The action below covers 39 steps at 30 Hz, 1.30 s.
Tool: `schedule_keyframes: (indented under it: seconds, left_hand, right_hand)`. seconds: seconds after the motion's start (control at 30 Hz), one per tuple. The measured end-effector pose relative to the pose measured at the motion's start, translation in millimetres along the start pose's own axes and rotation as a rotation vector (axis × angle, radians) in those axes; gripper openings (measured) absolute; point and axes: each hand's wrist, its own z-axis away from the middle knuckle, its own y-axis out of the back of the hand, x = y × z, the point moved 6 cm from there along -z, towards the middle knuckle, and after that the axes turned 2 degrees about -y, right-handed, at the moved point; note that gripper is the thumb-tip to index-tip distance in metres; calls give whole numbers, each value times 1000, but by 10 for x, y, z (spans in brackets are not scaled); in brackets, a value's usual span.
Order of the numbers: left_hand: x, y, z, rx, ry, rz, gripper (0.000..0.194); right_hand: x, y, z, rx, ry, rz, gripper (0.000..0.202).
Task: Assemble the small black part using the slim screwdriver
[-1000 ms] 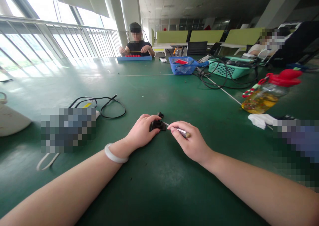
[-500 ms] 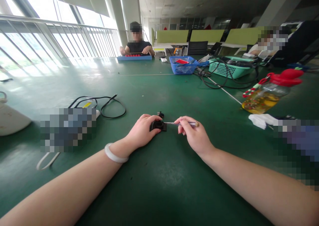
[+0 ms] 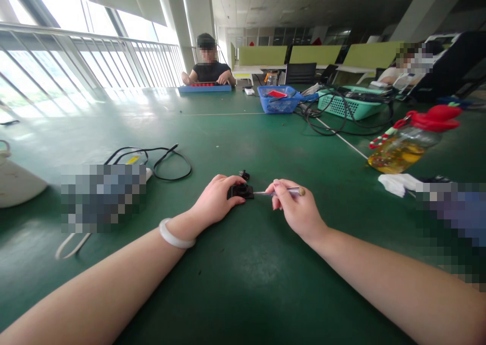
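Observation:
My left hand (image 3: 217,199) grips a small flat black part (image 3: 243,190) between thumb and fingers, low against the green table (image 3: 243,304). In my right hand (image 3: 291,203) is a slim screwdriver (image 3: 292,191), held nearly level with its shaft pointing left. Its tip is at the right edge of the black part; whether they touch I cannot tell. Just beyond the part lies a small black-and-metal piece (image 3: 244,175), with nothing holding it. A white bangle circles my left wrist.
A blurred-out object (image 3: 104,198) with a black cable (image 3: 170,155) lies left. To the right are a red-capped bottle (image 3: 402,152) and white tissue (image 3: 400,184). Farther back stand a blue basket (image 3: 279,104) and a green basket (image 3: 353,109); a person (image 3: 208,71) sits opposite behind a blue tray (image 3: 205,88).
The screwdriver's tip has shifted slightly right and down, from the top of the black part to its right edge. My left hand stays in place.

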Motion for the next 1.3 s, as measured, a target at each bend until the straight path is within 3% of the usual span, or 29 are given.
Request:
schedule_keyframes:
  seconds: [0.17, 0.33, 0.5, 0.63, 0.73, 0.9, 1.0, 1.13, 1.3]
  left_hand:
    - [-10, -2, -9, 2, 7, 0, 38]
    - [-6, -2, -11, 9, -10, -1, 38]
    - [19, -11, -9, 4, -26, -4, 41]
    - [31, -17, -9, -9, -27, -9, 40]
    - [32, -22, -4, -10, -34, -4, 40]
    - [55, -7, 10, 18, -48, 37, 41]
    - [76, 85, 14, 138, -37, 4, 38]
    - [6, 188, 26, 269, 111, -150, 37]
    - [-128, 138, 41, 171, 273, -322, 42]
  right_hand:
    - [-85, -22, 30, -43, 62, 118, 34]
    - [-289, -54, 118, -51, 278, 292, 25]
    - [-404, -120, 181, -133, 459, 273, 21]
    - [-334, -202, 138, -232, 382, 291, 19]
    - [-291, -182, 117, -232, 321, 243, 19]
    - [-307, 13, 190, -37, 349, 69, 19]
    - [-252, 59, 204, 47, 310, -1, 6]
    - [-106, 12, 85, 45, 153, 46, 12]
    - [-10, 3, -45, 49, 67, 79, 18]
